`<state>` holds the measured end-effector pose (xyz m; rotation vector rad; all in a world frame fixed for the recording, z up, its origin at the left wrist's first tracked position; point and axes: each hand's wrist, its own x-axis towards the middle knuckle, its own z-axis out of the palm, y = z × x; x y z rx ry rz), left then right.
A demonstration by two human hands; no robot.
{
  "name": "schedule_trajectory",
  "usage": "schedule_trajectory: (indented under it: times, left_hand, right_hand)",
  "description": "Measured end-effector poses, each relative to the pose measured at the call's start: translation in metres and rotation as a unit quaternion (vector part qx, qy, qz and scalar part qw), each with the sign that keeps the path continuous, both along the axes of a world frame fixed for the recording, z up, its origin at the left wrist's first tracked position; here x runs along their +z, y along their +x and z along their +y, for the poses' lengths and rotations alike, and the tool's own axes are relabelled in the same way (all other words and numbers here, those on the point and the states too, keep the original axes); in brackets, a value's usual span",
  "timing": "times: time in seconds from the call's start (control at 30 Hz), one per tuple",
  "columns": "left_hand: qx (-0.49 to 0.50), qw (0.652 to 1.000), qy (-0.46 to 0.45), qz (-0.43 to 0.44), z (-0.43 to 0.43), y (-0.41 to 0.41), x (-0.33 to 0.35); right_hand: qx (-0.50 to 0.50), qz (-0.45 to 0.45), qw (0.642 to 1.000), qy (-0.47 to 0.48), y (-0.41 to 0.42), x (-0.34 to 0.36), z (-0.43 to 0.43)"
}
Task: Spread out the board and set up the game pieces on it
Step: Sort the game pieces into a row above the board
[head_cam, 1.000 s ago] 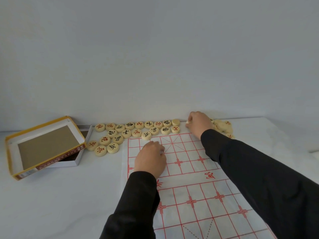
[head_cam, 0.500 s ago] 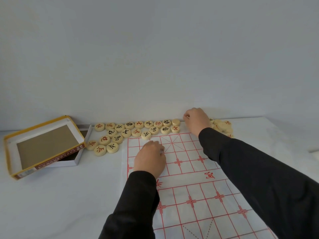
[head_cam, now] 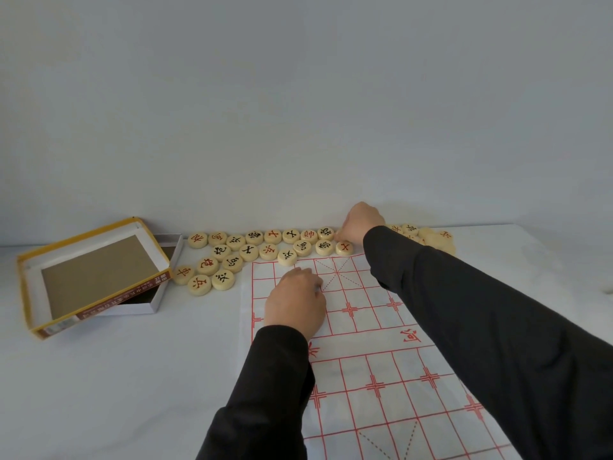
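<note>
**Board's down, now for the fiddly bit**

Everything sits on a white table [head_cam: 132,376], smooth and slightly glossy. The board [head_cam: 358,330] is laid out in front of me, a thin, floppy white sheet with a red printed grid. I reckon the spreading is done and placing has barely started, since nothing stands on the grid yet.

Left of it is the cardboard box [head_cam: 93,273], its yellow-edged lid propped on the white tray. My left hand [head_cam: 295,300] lies palm down on the sheet, fingers relaxed and gripping nothing, just pinning it flat. My right hand [head_cam: 360,224] is at the far edge, fingers curled down among the pieces [head_cam: 248,252]. I can't tell if I've pinched one, because my knuckles hide it.

The pieces are flat, pale wooden discs with red or black characters. They sit in rows just past the board's far edge, with another heap [head_cam: 434,239] beyond my right arm.

Next I need to lift one cleanly, keep red apart from black, and set it on a line crossing without dragging the sheet.
</note>
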<state>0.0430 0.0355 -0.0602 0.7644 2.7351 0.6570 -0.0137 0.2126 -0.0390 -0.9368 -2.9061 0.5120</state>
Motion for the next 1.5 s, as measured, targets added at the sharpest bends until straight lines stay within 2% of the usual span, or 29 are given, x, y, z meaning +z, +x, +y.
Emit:
schedule_trajectory:
  times: [0.13,0.23,0.4,0.57,0.77,0.83,0.97,1.07,1.1,1.17,1.23,1.33,1.43,1.5]
  left_hand:
    - [0.003,1.0,-0.008,-0.006,0.001,-0.001,-0.001]
    - [0.003,1.0,-0.003,-0.006,0.001,-0.001,-0.001]
    - [-0.001,1.0,-0.001,0.0,0.0,-0.001,-0.001]
    - [0.003,1.0,0.005,-0.001,-0.001,0.001,0.0]
    - [0.002,1.0,0.01,0.0,-0.002,0.001,0.0]
    - [0.004,1.0,0.015,0.001,-0.003,0.0,0.0]
    - [0.003,1.0,0.017,0.001,-0.003,0.001,0.0]
    - [0.001,1.0,0.014,-0.003,-0.002,0.002,0.001]
    - [0.001,1.0,0.017,-0.002,-0.002,0.002,0.001]
    - [-0.003,1.0,0.028,0.005,-0.003,0.004,0.002]
    - [-0.028,0.999,0.03,0.02,-0.003,0.006,0.003]
    - [-0.097,0.993,-0.037,0.054,0.0,0.01,0.005]
    - [-0.117,0.985,-0.116,0.043,0.002,0.014,0.004]
    - [-0.116,0.981,-0.152,0.034,0.002,0.016,0.002]
  right_hand:
    - [0.013,-0.018,1.0,0.017,-0.001,0.0,-0.004]
    - [0.007,0.008,1.0,0.024,0.0,-0.002,-0.003]
    - [-0.02,0.061,0.998,-0.018,0.003,0.0,0.004]
    - [-0.034,0.065,0.997,-0.024,0.002,0.001,0.009]
    - [-0.048,0.117,0.991,0.053,0.018,0.003,0.02]
    - [-0.06,0.134,0.988,0.05,0.029,0.003,0.026]
    - [-0.041,0.143,0.988,-0.043,0.041,0.002,0.027]
    - [-0.011,0.192,0.96,-0.203,0.048,0.006,0.023]
    - [-0.009,0.207,0.954,-0.215,0.052,0.01,0.023]
    - [-0.009,0.211,0.962,-0.173,0.058,0.014,0.028]
    - [0.011,0.148,0.982,-0.114,0.064,0.014,0.03]
    - [0.077,0.054,0.992,-0.083,0.069,0.005,0.024]
    - [0.114,0.09,0.986,-0.082,0.08,0.002,0.018]
    - [0.115,0.101,0.988,-0.031,0.091,0.002,0.016]
